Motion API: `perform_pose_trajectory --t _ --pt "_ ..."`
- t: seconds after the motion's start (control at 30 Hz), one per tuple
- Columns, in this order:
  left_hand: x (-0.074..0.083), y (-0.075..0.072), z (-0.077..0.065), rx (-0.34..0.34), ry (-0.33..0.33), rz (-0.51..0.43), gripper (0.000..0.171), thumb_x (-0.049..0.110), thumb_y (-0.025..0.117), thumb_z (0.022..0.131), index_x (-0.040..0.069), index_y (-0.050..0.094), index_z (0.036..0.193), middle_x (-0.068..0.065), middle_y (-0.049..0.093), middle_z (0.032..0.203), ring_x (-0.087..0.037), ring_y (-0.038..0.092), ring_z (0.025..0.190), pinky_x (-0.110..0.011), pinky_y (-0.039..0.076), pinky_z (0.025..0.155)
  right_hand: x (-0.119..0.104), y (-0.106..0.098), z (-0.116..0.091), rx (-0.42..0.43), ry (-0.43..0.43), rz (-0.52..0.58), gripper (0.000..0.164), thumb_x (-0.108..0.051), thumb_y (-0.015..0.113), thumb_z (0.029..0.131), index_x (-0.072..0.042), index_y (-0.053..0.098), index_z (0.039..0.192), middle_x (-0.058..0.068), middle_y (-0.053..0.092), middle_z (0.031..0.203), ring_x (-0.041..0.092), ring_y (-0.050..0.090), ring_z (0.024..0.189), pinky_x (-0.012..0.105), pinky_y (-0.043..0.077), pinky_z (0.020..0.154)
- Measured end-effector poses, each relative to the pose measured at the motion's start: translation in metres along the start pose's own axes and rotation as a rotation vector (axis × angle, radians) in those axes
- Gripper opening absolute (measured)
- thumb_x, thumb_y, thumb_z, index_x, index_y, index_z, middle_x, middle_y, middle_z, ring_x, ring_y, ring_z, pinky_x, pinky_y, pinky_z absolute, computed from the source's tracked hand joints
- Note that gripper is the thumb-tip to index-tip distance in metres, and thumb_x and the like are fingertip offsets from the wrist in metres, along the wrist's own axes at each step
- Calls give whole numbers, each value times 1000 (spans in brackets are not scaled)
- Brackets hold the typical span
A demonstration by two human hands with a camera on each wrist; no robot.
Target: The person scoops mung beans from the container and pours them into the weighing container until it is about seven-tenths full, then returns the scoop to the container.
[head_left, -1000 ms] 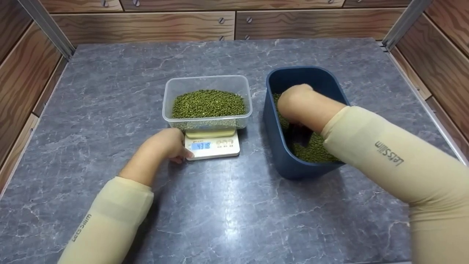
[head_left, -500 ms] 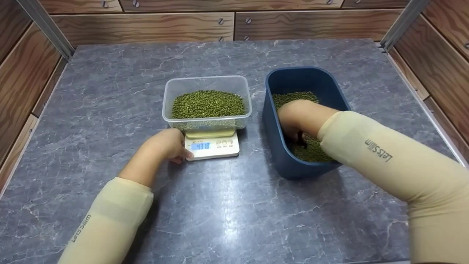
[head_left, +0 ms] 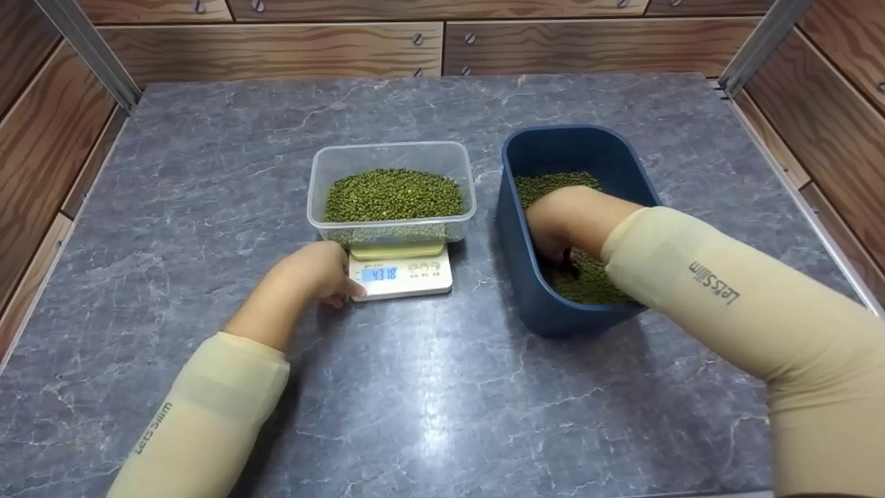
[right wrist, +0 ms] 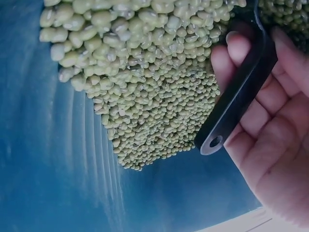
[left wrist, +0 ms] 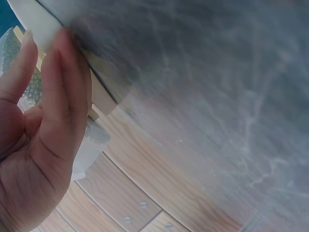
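Mung beans [head_left: 394, 195]: heaped in a clear plastic container [head_left: 408, 158] atop the digital scale [head_left: 408, 285]; more in the navy bin [head_left: 527, 297].
Left hand [head_left: 311, 270]: pinches the scale's corner.
Right hand [head_left: 565, 216]: grips a black handle [right wrist: 236, 94] inside the bin.
Risk: left-hand pressure could skew the reading.

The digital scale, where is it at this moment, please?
In the head view, the digital scale lies left of the blue bin, under the clear container, with the left hand at its left edge.
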State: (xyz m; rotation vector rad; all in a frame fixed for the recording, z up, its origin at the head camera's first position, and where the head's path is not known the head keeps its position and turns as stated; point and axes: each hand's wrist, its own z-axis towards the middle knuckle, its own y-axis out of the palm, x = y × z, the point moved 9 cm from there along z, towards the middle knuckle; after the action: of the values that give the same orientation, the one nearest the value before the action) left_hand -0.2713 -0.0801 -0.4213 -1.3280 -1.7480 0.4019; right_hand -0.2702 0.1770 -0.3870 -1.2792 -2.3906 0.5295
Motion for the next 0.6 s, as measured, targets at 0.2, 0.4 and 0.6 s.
perform_pose_trajectory --t 0.2,0.4,0.6 --pt "0 1 1 -1 0 -7 23 17 74 75 1 61 85 -11 66 78 -17 62 62 -30 52 63 0 0 1 15 -34 -12 13 -2 60 79 -6 69 70 -1 49 67 14 44 64 24 40 59" --pt "0 1 1 -4 -5 -32 22 15 74 75 1 61 86 -11 66 80 -18 63 64 -30 52 64 3 -5 -2 57 -59 -20 18 4 56 73 -6 64 62 -3 38 61 15 38 58 24 35 54" --pt "2 -1 2 8 32 27 20 18 74 76 4 60 78 -10 67 72 -15 64 59 -24 48 56 6 -10 -7 99 -128 31 20 3 49 67 -15 49 57 -4 40 57 13 35 52 24 32 50"
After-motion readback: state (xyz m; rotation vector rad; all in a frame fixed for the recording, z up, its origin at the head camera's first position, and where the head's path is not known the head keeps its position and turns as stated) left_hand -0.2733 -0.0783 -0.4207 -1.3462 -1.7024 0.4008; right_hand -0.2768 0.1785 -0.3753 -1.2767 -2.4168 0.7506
